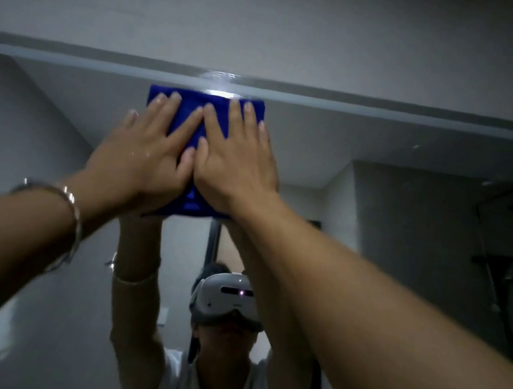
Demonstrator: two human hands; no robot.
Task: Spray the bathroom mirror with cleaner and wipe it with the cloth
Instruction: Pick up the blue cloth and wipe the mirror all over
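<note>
The cloth (pixel 206 104) is deep blue fabric, soft and matt, with a ribbed weave showing near its lower edge. The mirror (pixel 383 151) is smooth, glossy glass, with a bright glare at the upper centre of the frame. The bracelet (pixel 75 220) at lower left looks like polished metal. The headset (pixel 226 299), seen reflected, is smooth white plastic. The wall (pixel 270 18) above looks matt

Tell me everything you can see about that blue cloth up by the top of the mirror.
The blue cloth looks like soft fabric, apparently folded into a rectangular pad. It lies flat against the mirror, its upper edge just below the mirror's top edge. The left hand and right hand press on it side by side with straight fingers, covering most of it.
</note>
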